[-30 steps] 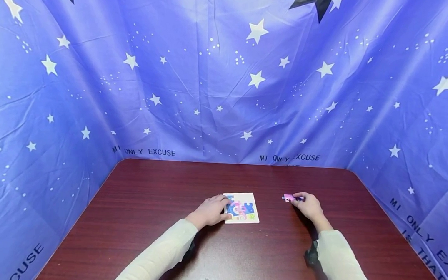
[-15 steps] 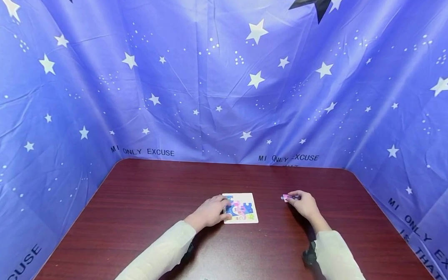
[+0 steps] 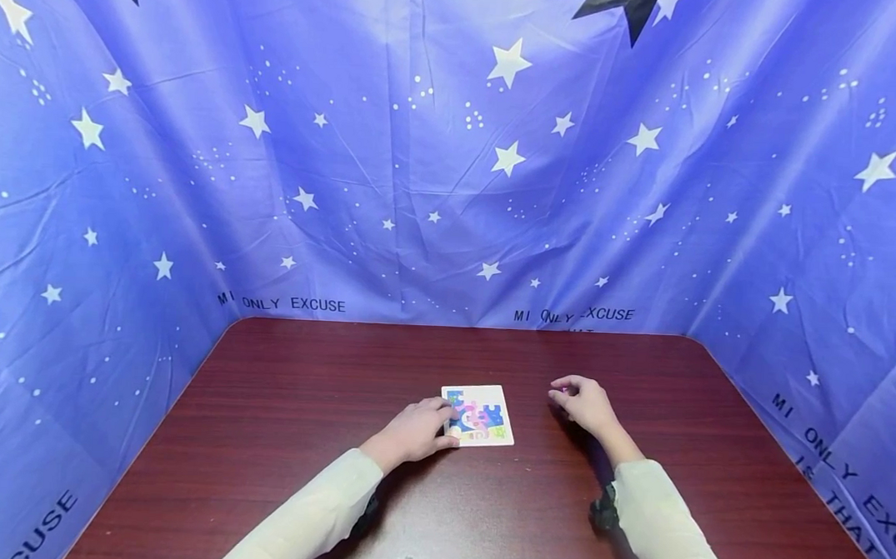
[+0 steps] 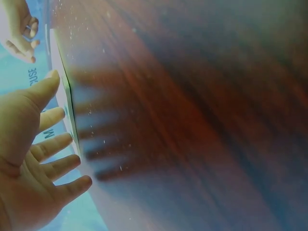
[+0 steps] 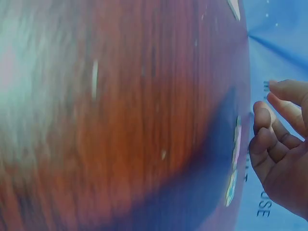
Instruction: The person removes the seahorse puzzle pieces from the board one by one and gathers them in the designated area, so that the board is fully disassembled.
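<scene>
My left hand [image 3: 411, 432] rests at the left side of a puzzle board [image 3: 497, 436], fingers spread and fairly straight. The board has a white border and a partly filled cartoon picture in blue, pink and yellow-green. In the left wrist view its edge [image 4: 61, 72] lies along the fingertips of that hand [image 4: 38, 144]. To the right, my right hand [image 3: 585, 406] hovers with loosely bent fingers over pink and light-coloured puzzle pieces [image 5: 237, 142] lying on the table. Nothing shows between its fingers; in the head view it hides most of the pieces.
The dark red wooden table [image 3: 468, 514] ends at a blue curtain [image 3: 392, 185] with white stars and printed words, which surrounds the back and both sides. Tiny pale specks dot the tabletop.
My right hand has moved left, towards the board, and now covers the pieces that showed beyond its fingertips earlier. My left hand and the board have stayed about where they were.
</scene>
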### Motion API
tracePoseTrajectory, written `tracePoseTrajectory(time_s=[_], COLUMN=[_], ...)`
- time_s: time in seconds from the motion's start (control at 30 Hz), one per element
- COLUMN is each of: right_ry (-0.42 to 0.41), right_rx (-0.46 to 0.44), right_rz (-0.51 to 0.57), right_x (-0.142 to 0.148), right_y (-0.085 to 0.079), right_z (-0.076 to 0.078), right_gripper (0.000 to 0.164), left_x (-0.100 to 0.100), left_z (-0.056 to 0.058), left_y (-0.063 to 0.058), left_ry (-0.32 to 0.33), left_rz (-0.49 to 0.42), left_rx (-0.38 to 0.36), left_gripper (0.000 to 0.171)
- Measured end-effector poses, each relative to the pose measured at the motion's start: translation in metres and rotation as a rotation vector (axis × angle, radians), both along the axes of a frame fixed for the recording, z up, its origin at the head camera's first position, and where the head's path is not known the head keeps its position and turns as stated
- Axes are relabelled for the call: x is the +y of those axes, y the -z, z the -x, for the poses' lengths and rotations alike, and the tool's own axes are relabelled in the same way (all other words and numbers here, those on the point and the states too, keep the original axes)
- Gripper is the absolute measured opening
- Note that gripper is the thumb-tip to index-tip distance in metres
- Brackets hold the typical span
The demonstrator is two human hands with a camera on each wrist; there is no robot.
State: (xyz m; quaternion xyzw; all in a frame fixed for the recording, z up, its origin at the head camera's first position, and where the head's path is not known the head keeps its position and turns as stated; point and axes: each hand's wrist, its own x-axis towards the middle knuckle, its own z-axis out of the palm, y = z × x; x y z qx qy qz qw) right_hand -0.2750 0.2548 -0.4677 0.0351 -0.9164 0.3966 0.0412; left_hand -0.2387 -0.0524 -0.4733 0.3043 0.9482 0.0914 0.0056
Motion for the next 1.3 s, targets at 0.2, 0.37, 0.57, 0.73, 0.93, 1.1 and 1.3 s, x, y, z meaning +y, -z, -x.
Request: tracePoseTrajectory(time_s=[0.2,0.37,0.57,0.73,0.93,1.1,1.3], right_ry=[-0.038,-0.039,-0.080,-0.088,-0.097,-0.116,-0.128], right_rx=[-0.034,-0.037,-0.035,-0.036,-0.038,-0.044,-0.050], right_rz=[0.037,-0.008,0.008,0.012,-0.008,-0.002,0.011], right_x=[-0.018,-0.029,-0.041,-0.051,-0.062,-0.070,-0.079], right_y=[-0.002,0.001,0.002,0.001,0.000,-0.002,-0.002], right_z=[-0.001,-0.003,-0.003,-0.003,-0.004,-0.005,-0.007], right_gripper=[0.024,0.021,0.021,0.021,0.022,0.021,0.022], left_x=[-0.001,-0.001,-0.001,0.000,0.000,0.000,0.000], left_z=[-0.004,-0.005,-0.005,-0.004,-0.005,-0.006,-0.006], left_y=[-0.001,-0.001,-0.001,-0.002,-0.006,-0.006,-0.004], left_ry=[0.031,0.030,0.024,0.029,0.026,0.032,0.023], left_rz=[0.033,0.046,0.036,0.036,0.037,0.032,0.038], left_rx=[0.041,0.039,0.038,0.036,0.022,0.030,0.020], left_gripper=[0.044,0.044,0.043,0.042,0.042,0.042,0.042])
